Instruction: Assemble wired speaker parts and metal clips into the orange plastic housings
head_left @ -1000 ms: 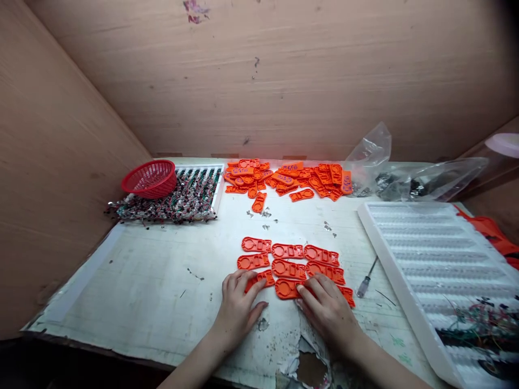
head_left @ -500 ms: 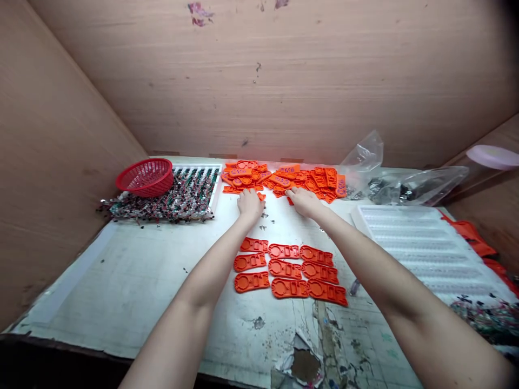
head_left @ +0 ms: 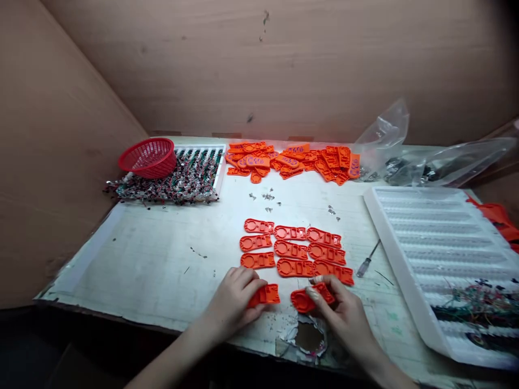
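My left hand [head_left: 239, 297] is closed around one end of an orange plastic casing half [head_left: 270, 294], just in front of the laid-out rows. A second orange casing half [head_left: 300, 300] is gripped between the thumb and fingers of my right hand [head_left: 343, 305], beside the hole in the worktop. Directly beyond both hands lie several matching orange casing halves [head_left: 291, 249], set hollow side up in three rows. Farther back, a loose heap of orange casing parts [head_left: 292, 162] lies along the back wall, some with blue markings.
A red basket [head_left: 148, 156] rests on a white tray [head_left: 222, 173] of wired small parts at the left. On the right are a ridged white tray [head_left: 375, 216] with wires, a screwdriver [head_left: 364, 267] and clear plastic bags [head_left: 387, 127]. The worktop has a torn hole [head_left: 308, 337].
Both hands have come back from the orange heap to the table's near side, each now holding an orange casing half. The view has tilted down, and the laid-out rows look the same.
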### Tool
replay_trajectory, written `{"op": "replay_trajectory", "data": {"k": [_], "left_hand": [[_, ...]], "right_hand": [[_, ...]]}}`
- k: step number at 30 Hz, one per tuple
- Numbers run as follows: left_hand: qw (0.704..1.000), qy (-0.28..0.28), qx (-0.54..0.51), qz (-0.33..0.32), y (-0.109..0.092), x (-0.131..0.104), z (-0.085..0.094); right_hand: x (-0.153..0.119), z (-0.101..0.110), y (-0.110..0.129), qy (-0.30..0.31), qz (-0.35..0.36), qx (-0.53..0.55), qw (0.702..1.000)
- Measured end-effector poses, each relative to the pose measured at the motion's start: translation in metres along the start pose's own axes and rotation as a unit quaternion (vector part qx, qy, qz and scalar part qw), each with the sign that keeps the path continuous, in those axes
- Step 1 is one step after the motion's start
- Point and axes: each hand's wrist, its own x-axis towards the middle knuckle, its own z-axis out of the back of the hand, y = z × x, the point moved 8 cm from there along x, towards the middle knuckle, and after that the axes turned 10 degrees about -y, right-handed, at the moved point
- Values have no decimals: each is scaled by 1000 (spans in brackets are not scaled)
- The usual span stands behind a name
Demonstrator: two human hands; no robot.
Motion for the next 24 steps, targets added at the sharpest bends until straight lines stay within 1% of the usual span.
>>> {"op": "replay_trajectory", "data": {"k": [1, 3, 5, 6, 9, 10, 12, 14, 16, 17, 18, 19, 20, 21, 22, 24], "left_hand": [[1000, -11, 4, 10, -2, -11, -6], [998, -48, 16, 37, 0, -23, -11], [995, -74, 20, 62, 5, -28, -11], [994, -79, 17, 72, 7, -29, -10], [992, -82, 12, 90, 11, -34, -10], [991, -89, 16, 96, 12, -36, -9], [988, -109, 31, 108, 14, -39, -5], [985, -126, 53, 106, 17, -33, 3], [984, -138, 75, 89, 25, -11, 15], [983, -142, 86, 78, 31, 7, 20], [982, -143, 98, 71, 39, 30, 25], [982, -138, 111, 70, 50, 57, 27], [983, -116, 121, 69, 61, 86, 23], [985, -82, 133, 78, 75, 117, 16], [982, -50, 148, 101, 90, 146, 8], [980, -38, 158, 113, 112, 197, -5]], "right_hand": [[-9, -3, -3, -21, -14, -10, 1000], [-19, -7, -9, -47, -41, -35, 997], [-22, -5, -7, -57, -8, -71, 996], [-22, -6, -4, -44, 20, -74, 996], [-28, -14, 7, 31, 112, -51, 992], [-30, -16, 9, 43, 131, -52, 989], [-29, -15, 10, 29, 146, -67, 987], [-16, -11, 12, 6, 154, -69, 986], [11, -7, 14, -3, 170, -64, 983], [32, -7, 14, 1, 178, -66, 982], [56, -9, 13, 6, 184, -80, 980], [84, -15, 10, 27, 186, -102, 977], [113, -24, 7, 51, 189, -126, 973], [142, -37, 2, 83, 187, -159, 966], [170, -50, -4, 104, 176, -196, 959], [218, -74, -10, 103, 168, -216, 956]]}}
